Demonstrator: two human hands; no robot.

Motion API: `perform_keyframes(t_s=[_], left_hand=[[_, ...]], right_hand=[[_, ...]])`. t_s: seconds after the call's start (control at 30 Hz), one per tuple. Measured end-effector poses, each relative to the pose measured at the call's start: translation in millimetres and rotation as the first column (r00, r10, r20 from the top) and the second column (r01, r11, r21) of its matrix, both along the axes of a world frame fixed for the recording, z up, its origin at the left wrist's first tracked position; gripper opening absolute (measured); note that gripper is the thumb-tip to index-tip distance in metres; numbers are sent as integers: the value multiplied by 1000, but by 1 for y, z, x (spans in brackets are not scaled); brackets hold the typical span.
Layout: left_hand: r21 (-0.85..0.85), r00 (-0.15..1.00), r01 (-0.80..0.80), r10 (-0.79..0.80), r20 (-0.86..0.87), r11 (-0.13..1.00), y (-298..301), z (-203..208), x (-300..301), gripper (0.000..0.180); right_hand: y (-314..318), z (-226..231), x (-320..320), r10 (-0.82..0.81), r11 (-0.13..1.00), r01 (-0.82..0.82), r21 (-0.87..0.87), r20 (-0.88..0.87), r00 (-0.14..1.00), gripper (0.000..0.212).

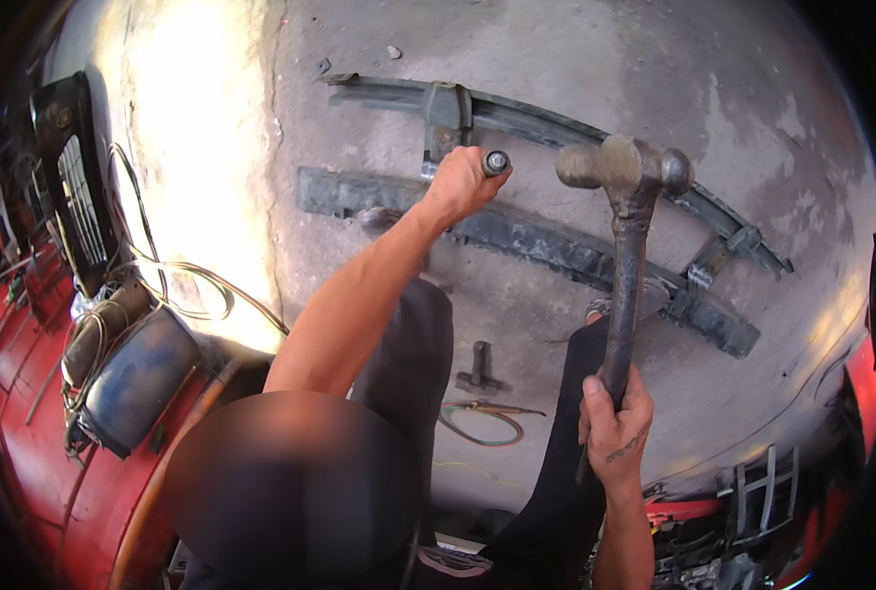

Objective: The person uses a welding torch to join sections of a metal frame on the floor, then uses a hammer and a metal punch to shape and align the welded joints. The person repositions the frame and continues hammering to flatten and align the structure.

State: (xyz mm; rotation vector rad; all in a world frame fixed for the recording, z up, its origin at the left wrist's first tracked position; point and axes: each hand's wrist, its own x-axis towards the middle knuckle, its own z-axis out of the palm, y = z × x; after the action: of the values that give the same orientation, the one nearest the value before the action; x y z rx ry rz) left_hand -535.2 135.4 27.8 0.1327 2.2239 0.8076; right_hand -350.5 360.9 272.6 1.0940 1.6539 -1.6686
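From my end of the feed: left hand point(467, 182) wrapped around a round-ended metal bar tool point(497, 163), seen almost end-on, over the bent steel beam assembly on the concrete floor point(595, 59). Its lower tip is hidden, so contact cannot be confirmed. Right hand point(617, 423) clamped on the handle of a ball-peen hammer point(628, 265), head up and clear of the tool.

Progress, my judgement: mid-work. The curved beam point(536, 120) carries a left bracket point(447, 106) and a right bracket point(741, 241). Bright bare metal at both lower ends, beside the straight bar point(556, 241), suggests those spots have been worked. I cannot tell whether the joints are parted or fast; the work looks unfinished. A gas torch point(516, 409) lies on the floor, unheld.
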Motion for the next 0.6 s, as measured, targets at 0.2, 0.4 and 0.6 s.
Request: perform_keyframes(t_s=[0.2,0.4,0.6], left_hand=[[-16,998,11,-12,-61,1000,-1,-3,6,33],[-37,999,-25,24,-34,999,4,-6,-5,35],[-72,999,-43,41,-33,996,0,-7,-3,31]], right_hand=[[-21,-18,-32,175,980,-166,112,-79,981,19],[-19,-23,-38,249,961,-239,143,-59,967,22],[35,97,-105,71,969,68,239,-528,846,36]])
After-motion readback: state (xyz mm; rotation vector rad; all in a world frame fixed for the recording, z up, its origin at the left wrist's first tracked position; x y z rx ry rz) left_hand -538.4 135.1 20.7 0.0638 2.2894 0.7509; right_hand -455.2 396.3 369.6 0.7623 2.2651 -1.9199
